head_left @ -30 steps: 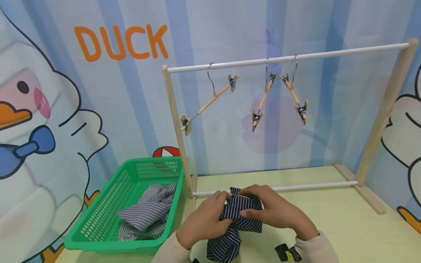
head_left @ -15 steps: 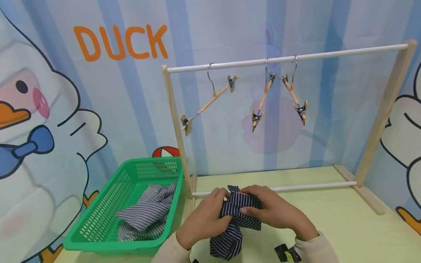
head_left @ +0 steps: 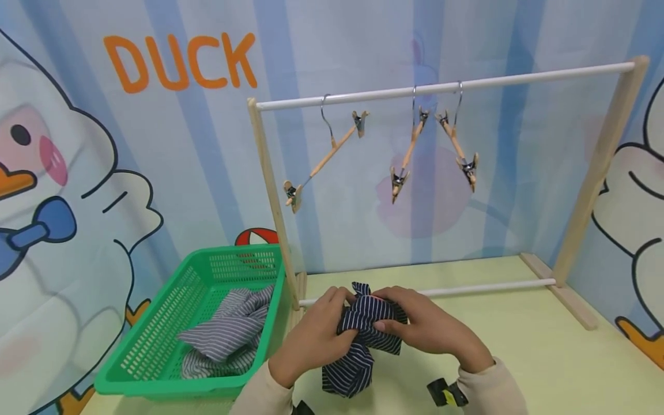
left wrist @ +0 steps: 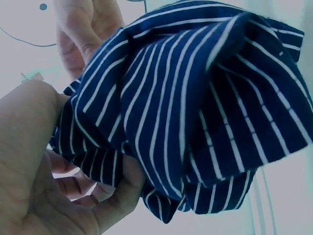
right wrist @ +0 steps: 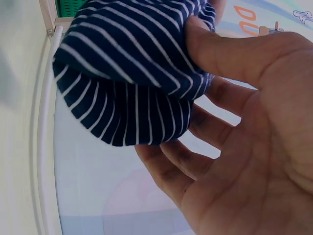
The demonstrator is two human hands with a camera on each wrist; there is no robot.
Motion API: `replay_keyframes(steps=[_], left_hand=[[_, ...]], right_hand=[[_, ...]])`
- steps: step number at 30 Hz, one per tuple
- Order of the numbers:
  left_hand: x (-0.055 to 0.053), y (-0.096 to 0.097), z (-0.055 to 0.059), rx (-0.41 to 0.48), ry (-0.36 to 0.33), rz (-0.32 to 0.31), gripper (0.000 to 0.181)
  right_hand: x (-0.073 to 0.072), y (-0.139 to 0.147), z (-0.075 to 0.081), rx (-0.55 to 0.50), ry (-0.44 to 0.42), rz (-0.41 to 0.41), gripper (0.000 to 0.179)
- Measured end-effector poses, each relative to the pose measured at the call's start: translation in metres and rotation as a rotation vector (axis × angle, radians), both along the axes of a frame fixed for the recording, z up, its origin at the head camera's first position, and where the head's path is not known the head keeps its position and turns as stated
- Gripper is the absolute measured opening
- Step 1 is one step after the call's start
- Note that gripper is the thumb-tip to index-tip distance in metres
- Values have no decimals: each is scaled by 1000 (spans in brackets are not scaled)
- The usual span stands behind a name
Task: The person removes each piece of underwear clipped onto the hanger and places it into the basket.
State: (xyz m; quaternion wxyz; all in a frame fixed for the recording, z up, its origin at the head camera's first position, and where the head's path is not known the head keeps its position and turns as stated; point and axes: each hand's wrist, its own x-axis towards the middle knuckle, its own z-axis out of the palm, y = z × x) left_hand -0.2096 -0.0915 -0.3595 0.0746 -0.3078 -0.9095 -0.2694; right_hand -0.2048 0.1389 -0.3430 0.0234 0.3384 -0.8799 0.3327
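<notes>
A bunched navy garment with white stripes point(head_left: 370, 317) is held up over the table between both hands; its exact kind is hidden by the folds. My left hand point(head_left: 319, 334) pinches its left side, the thumb in front and the fingers behind, as the left wrist view shows of the striped cloth point(left wrist: 166, 98). On the other side my right hand point(head_left: 433, 320) grips the cloth with its thumb pressed on the front; the right wrist view shows several fingers behind the fabric point(right wrist: 132, 73). A lower part of the garment hangs beneath the left hand.
To the left stands a green basket point(head_left: 171, 383) with grey striped cloth point(head_left: 228, 331) in it. Behind the hands rises a rack with a white top rail point(head_left: 519, 79) and a lower bar point(head_left: 487, 288). Three clip hangers, one a wooden hanger point(head_left: 332, 155), hang from the rail.
Both hands keep their grip on the striped garment, whose hanging lower part has shifted slightly. The whole head view has moved a little.
</notes>
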Motion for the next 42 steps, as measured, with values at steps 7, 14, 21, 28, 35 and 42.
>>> replay_keyframes(steps=[7,14,21,28,35,42], left_hand=[[-1,-4,8,17,45,7,37],[-3,-7,9,18,33,12,37],[-6,-11,12,37,60,-7,37],[-10,-12,17,36,38,-3,35],[-11,-13,21,49,26,17,35],[-12,-13,26,33,45,27,35]], right_hand=[[-2,-3,-2,-4,-12,-23,51],[1,-2,-1,-16,-26,-28,54],[2,-4,3,-11,2,-32,50],[0,-6,2,-36,-2,-64,48],[-2,-10,6,-64,4,-61,47],[-2,-14,11,-71,36,-92,47]])
